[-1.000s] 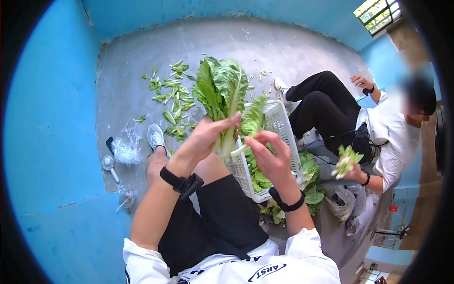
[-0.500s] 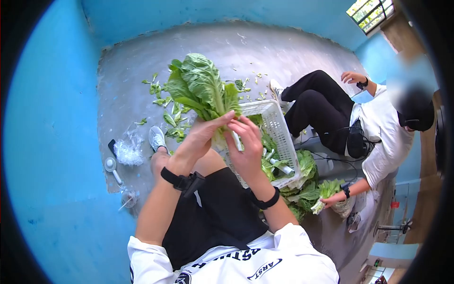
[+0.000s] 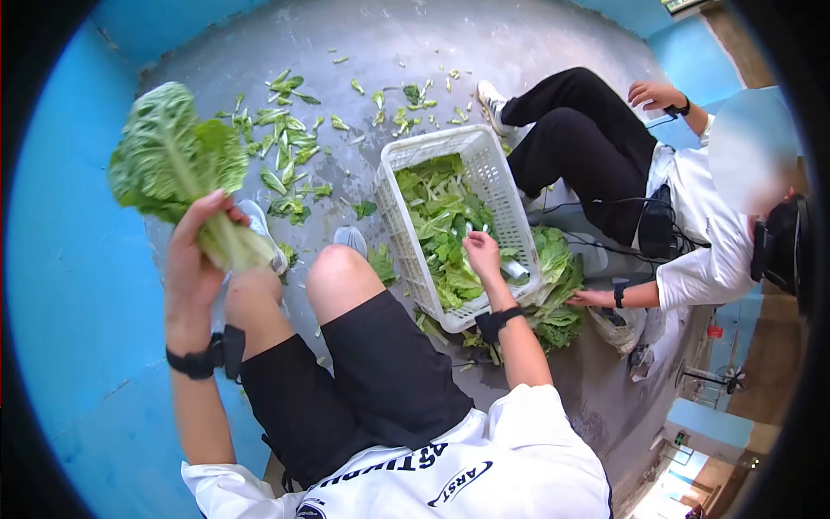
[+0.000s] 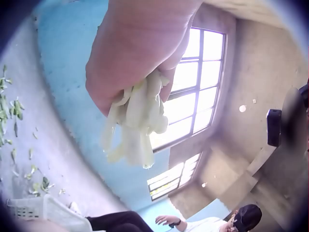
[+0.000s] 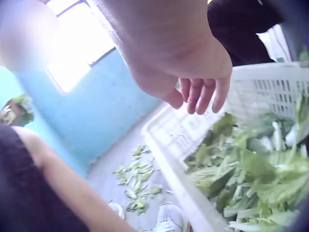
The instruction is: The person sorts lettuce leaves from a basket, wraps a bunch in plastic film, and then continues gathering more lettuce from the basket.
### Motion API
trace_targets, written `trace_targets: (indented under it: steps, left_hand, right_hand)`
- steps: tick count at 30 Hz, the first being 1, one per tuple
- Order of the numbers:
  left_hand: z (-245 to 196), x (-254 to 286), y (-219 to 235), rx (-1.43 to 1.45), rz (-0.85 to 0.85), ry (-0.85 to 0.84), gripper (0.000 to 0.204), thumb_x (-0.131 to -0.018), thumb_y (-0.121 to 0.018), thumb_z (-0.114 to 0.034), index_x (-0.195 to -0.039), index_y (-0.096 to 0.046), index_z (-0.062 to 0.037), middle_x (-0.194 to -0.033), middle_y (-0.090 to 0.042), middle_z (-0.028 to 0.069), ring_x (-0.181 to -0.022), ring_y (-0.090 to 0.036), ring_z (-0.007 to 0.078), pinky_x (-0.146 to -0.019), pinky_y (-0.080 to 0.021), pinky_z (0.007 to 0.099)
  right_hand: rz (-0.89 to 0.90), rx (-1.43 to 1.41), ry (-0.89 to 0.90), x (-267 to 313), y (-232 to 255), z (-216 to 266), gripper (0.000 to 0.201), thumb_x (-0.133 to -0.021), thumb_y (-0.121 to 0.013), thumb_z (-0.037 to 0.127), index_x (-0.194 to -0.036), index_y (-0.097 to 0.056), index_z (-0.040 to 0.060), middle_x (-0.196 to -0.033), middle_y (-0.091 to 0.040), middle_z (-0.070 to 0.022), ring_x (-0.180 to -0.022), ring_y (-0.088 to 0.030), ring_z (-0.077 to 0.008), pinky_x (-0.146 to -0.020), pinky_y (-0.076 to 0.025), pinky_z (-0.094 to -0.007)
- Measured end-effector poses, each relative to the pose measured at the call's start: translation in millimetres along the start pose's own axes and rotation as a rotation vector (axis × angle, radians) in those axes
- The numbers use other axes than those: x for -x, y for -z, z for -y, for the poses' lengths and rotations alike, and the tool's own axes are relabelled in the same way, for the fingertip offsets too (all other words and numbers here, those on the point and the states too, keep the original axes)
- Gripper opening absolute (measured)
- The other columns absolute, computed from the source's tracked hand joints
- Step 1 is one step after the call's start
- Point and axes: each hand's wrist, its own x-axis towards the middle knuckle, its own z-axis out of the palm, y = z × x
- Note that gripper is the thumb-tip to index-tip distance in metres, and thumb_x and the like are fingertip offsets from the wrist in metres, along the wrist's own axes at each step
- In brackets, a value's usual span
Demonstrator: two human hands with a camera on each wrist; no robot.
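My left hand (image 3: pixel 197 246) grips a bunch of large leafy greens (image 3: pixel 169 156) by the stalks, raised at the far left above the knee. The pale stalk ends (image 4: pixel 137 121) poke out below the fingers in the left wrist view. Over the white plastic basket (image 3: pixel 405 251) hangs my right hand (image 3: pixel 482 253). Its fingers (image 5: pixel 194 96) droop loosely in the right wrist view, with nothing seen between them. Torn green leaves (image 5: pixel 260 169) fill the basket's bottom beneath that hand. A white cylindrical piece (image 3: pixel 515 271) lies among them.
Leaf scraps (image 3: pixel 290 147) are scattered on the grey floor beyond my feet. Beside the basket, a pile of whole greens (image 3: pixel 558 294) lies by another seated person's hand (image 3: pixel 592 298). That person's dark-trousered legs (image 3: pixel 588 130) and some black cables (image 3: pixel 596 203) are close by.
Both hands were together at the greens half a second ago. Since then the left has swung left with the bunch, and the right has moved over the basket. The other person's hand reached the pile.
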Motion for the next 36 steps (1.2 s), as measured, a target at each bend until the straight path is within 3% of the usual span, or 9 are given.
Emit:
trace_targets:
  steps: [4,11,14,16,19,23,24,28,36]
  left_hand:
    - [1,18,5,-0.015,-0.147,-0.006,0.02,-0.086,-0.062,-0.02,-0.087,-0.059,0.0002,-0.078,-0.06,0.0096,-0.073,-0.06,0.0224,-0.072,-0.049,0.0349]
    - [20,39,42,-0.184,-0.164,-0.004,0.038,-0.08,-0.061,-0.02,-0.107,-0.049,0.0036,-0.082,-0.051,0.0063,-0.072,-0.046,0.0166,-0.071,-0.043,0.0331]
    - [25,38,52,-0.209,-0.193,0.011,0.043,-0.079,-0.062,-0.021,-0.111,-0.047,0.0036,-0.083,-0.051,0.0061,-0.071,-0.045,0.0161,-0.071,-0.043,0.0328]
    - [25,36,53,-0.219,-0.209,0.022,0.044,-0.079,-0.063,-0.021,-0.112,-0.047,0.0034,-0.083,-0.051,0.0061,-0.071,-0.045,0.0161,-0.07,-0.043,0.0329]
    - [26,33,50,-0.241,-0.245,0.013,0.047,-0.078,-0.063,-0.021,-0.115,-0.046,0.0033,-0.084,-0.051,0.0062,-0.069,-0.045,0.0158,-0.068,-0.043,0.0329]
    - [25,30,55,-0.263,-0.208,0.026,0.05,-0.077,-0.064,-0.021,-0.117,-0.045,0.0025,-0.085,-0.052,0.0064,-0.067,-0.045,0.0155,-0.065,-0.044,0.0324]
    - [24,30,57,-0.27,-0.183,0.037,0.05,-0.077,-0.064,-0.022,-0.117,-0.046,0.0021,-0.085,-0.052,0.0064,-0.066,-0.046,0.0154,-0.065,-0.044,0.0323]
    - [23,29,54,-0.274,-0.19,0.065,0.051,-0.076,-0.066,-0.023,-0.116,-0.046,0.0013,-0.085,-0.052,0.0058,-0.067,-0.046,0.0152,-0.066,-0.044,0.0321]
    - [29,30,56,-0.245,-0.217,0.044,0.05,-0.075,-0.067,-0.024,-0.114,-0.047,0.0,-0.084,-0.051,0.0042,-0.066,-0.044,0.0145,-0.064,-0.043,0.031]
  right_hand:
    - [0.067,-0.144,-0.387,-23,-23,-75,0.027,-0.081,-0.07,0.023,-0.099,-0.066,0.0024,-0.093,-0.07,-0.0105,-0.083,-0.067,-0.0188,-0.075,-0.052,-0.0307]
    - [0.053,0.245,-0.049,-52,-62,-70,0.036,-0.077,-0.073,0.021,-0.107,-0.063,0.0039,-0.104,-0.067,-0.0132,-0.096,-0.064,-0.0266,-0.086,-0.049,-0.0347]
    - [0.255,0.474,0.041,-63,-75,-49,0.055,-0.074,-0.076,0.025,-0.122,-0.056,0.0076,-0.124,-0.058,-0.0172,-0.115,-0.055,-0.0311,-0.097,-0.044,-0.0391]
    - [0.439,0.725,0.278,-65,-89,-29,0.081,-0.069,-0.079,0.03,-0.138,-0.041,0.0122,-0.144,-0.038,-0.0182,-0.132,-0.037,-0.0345,-0.108,-0.033,-0.046]
    - [0.621,0.841,0.18,-67,-117,-11,0.101,-0.065,-0.083,0.038,-0.147,-0.027,0.0176,-0.153,-0.023,-0.0137,-0.14,-0.021,-0.0348,-0.114,-0.02,-0.0514]
    - [0.584,0.973,0.014,-64,-156,-38,0.104,-0.066,-0.082,0.033,-0.149,-0.02,0.0191,-0.149,-0.031,-0.0104,-0.14,-0.023,-0.0321,-0.114,-0.02,-0.0513]
    - [0.486,0.975,0.083,-60,-158,-41,0.084,-0.07,-0.077,0.021,-0.142,-0.034,0.0163,-0.137,-0.044,-0.009,-0.133,-0.035,-0.0313,-0.112,-0.025,-0.0507]
    - [0.398,0.903,0.19,-58,-158,-47,0.046,-0.07,-0.066,0.005,-0.115,-0.058,0.0119,-0.115,-0.057,-0.0085,-0.112,-0.052,-0.03,-0.105,-0.034,-0.0496]
    - [0.527,0.806,0.156,-55,-143,-44,0.042,-0.07,-0.061,0.006,-0.111,-0.058,0.0123,-0.098,-0.064,-0.0161,-0.099,-0.059,-0.0354,-0.098,-0.038,-0.0509]
